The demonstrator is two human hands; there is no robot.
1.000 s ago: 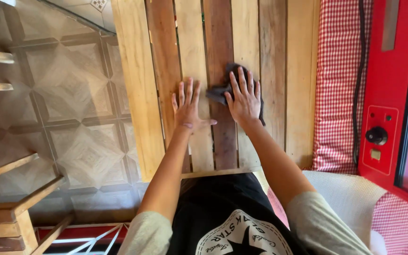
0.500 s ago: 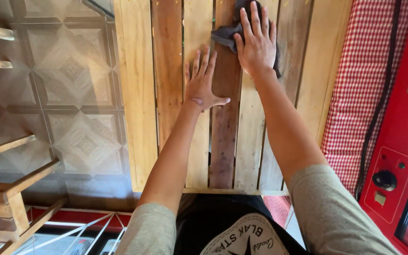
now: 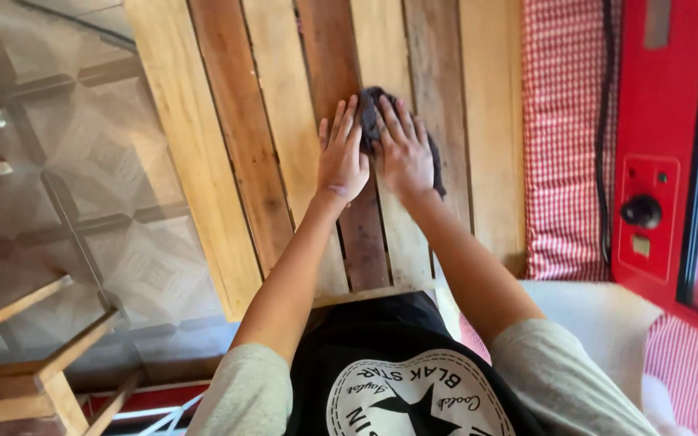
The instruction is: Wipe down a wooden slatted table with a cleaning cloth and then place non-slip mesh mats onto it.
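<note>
A table top of wooden slats (image 3: 284,129) in light and dark brown fills the middle of the head view. My right hand (image 3: 404,149) lies flat on a dark grey cloth (image 3: 369,113) and presses it onto the slats. The cloth shows above my fingers and at the right of my wrist. My left hand (image 3: 342,153) rests flat on the wood with fingers together, right beside the right hand and touching the cloth's left edge.
A red-and-white checked fabric (image 3: 563,137) runs along the table's right side. Beyond it stands a red panel (image 3: 648,153) with a black knob (image 3: 641,211) and a black cable (image 3: 605,121). Patterned floor tiles (image 3: 58,194) lie to the left, with wooden furniture legs (image 3: 50,355) at lower left.
My right hand has pulled the cloth back towards me and to the left. My left hand now lies close against it instead of apart.
</note>
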